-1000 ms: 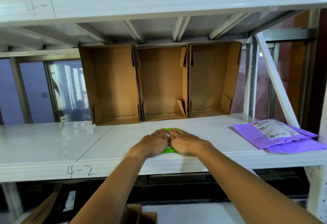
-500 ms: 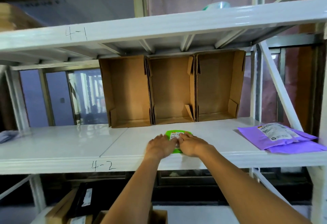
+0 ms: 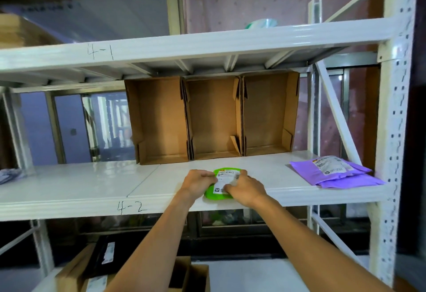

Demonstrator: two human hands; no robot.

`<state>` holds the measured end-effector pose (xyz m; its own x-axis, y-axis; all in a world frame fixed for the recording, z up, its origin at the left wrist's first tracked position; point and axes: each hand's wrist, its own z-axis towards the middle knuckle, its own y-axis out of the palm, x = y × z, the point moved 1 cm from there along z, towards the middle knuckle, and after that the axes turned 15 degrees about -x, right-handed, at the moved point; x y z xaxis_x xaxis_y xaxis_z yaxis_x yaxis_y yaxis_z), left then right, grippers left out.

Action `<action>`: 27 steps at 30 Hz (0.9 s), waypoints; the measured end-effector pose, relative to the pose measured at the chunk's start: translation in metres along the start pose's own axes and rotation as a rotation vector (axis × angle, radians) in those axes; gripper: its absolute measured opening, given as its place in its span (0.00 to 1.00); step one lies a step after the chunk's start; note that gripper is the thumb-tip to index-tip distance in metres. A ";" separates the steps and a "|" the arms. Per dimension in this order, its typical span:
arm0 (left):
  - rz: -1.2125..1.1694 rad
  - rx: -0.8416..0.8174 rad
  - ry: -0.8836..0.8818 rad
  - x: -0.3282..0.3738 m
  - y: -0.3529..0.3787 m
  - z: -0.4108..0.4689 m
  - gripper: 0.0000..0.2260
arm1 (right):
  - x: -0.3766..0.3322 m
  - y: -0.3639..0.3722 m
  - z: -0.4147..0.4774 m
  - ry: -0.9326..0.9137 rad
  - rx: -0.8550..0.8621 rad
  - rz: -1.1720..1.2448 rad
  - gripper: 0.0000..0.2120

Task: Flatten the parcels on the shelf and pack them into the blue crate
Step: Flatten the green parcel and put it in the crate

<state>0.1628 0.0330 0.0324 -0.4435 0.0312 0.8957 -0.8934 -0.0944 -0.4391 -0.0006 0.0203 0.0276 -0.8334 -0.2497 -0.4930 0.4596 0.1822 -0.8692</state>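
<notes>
The small green plastic parcel (image 3: pixel 216 196) with a white label (image 3: pixel 222 179) lies flat near the front edge of the white metal shelf (image 3: pixel 92 183) marked 4-2. The left hand (image 3: pixel 199 182) curls its fingers over the parcel's left edge. The right hand (image 3: pixel 245 188) curls its fingers over the right side, tips on the label (thumbs hidden). The parcel looks light, soft and slick, so gripping its 2 opposite edges should hold better than the smooth face. 2 purple plastic mailers (image 3: pixel 334 174) lie well apart, to the right.

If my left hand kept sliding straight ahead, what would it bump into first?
Likely the middle cardboard box at the back; the left hand holds the green parcel, and only bare shelf shows between. Depth is unclear.
</notes>
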 end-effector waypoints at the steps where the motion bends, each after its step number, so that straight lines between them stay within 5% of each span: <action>1: 0.023 0.029 0.007 -0.001 0.002 -0.004 0.12 | 0.002 -0.001 -0.004 -0.013 0.007 0.042 0.36; 5: 0.274 0.224 0.059 -0.003 0.021 -0.028 0.11 | 0.016 0.002 -0.024 -0.055 0.065 0.115 0.32; 10: 0.318 0.382 0.143 -0.002 0.044 -0.050 0.14 | 0.024 0.012 -0.045 -0.119 0.222 0.024 0.26; 15: 0.021 0.466 0.088 -0.014 0.058 -0.060 0.19 | 0.031 0.028 -0.063 -0.187 0.348 -0.030 0.23; 22: -0.383 0.378 0.119 -0.037 0.066 -0.074 0.21 | 0.050 0.051 -0.067 -0.155 0.282 0.769 0.20; 27: -0.462 0.216 0.152 -0.062 0.078 -0.086 0.15 | 0.061 0.068 -0.074 -0.199 0.123 0.928 0.09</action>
<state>0.1148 0.1093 -0.0634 -0.0271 0.2606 0.9651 -0.9704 -0.2387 0.0372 -0.0429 0.0880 -0.0593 -0.0584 -0.2149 -0.9749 0.9492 0.2907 -0.1209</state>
